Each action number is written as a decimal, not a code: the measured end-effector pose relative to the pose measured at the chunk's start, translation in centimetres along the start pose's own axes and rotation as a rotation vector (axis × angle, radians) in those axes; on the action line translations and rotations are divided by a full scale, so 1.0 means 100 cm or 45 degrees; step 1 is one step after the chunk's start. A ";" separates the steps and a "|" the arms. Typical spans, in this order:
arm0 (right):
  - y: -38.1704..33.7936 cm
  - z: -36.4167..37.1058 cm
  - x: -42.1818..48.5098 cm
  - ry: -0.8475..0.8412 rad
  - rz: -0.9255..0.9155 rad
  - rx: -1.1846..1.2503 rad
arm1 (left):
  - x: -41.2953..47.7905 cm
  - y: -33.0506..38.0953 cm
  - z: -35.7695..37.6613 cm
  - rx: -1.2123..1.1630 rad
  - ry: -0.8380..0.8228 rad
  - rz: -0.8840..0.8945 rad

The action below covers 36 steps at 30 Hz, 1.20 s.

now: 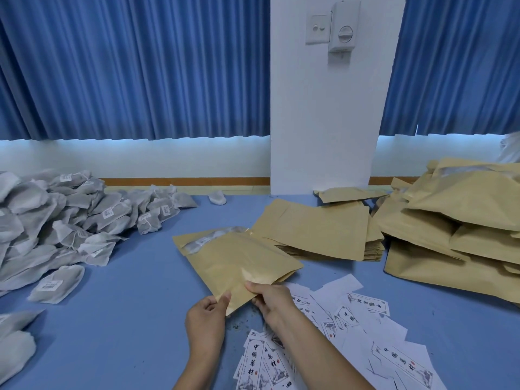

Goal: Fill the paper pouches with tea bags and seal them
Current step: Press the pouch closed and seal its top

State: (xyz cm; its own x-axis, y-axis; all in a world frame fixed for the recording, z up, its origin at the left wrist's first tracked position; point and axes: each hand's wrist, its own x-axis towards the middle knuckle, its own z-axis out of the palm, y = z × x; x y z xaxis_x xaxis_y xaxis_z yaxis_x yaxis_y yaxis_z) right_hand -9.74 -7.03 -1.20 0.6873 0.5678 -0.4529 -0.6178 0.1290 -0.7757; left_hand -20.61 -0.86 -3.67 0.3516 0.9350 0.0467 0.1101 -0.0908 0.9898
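Observation:
A brown paper pouch (236,260) with a clear window strip lies slanted over the blue table (135,319), tea bags showing through the window. My left hand (206,319) pinches its near edge with thumb on top. My right hand (270,301) pinches the same edge just to the right. A large heap of grey tea bags (56,226) covers the left of the table. A stack of flat unfilled pouches (323,229) lies behind the held pouch.
Bulging brown pouches (455,226) are piled at the right. Loose printed labels (351,333) are scattered under my right forearm and to its right. More tea bags (14,342) sit at the near left edge. A white pillar (323,108) and blue curtains stand behind.

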 end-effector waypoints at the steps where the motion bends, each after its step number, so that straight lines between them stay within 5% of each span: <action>1: 0.000 0.000 0.000 -0.008 0.007 0.022 | 0.000 0.001 -0.001 0.002 0.004 -0.002; 36: -0.011 -0.002 0.019 0.036 -0.002 0.068 | 0.002 -0.005 -0.038 -0.061 0.026 -0.053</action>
State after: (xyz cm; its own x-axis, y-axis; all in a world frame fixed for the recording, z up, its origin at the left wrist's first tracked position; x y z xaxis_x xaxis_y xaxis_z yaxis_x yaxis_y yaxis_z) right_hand -7.71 -6.25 -1.25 0.6984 0.5446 -0.4644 -0.6355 0.1734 -0.7524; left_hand -24.13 0.72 -3.69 0.3288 0.9444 0.0075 0.0798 -0.0357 0.9962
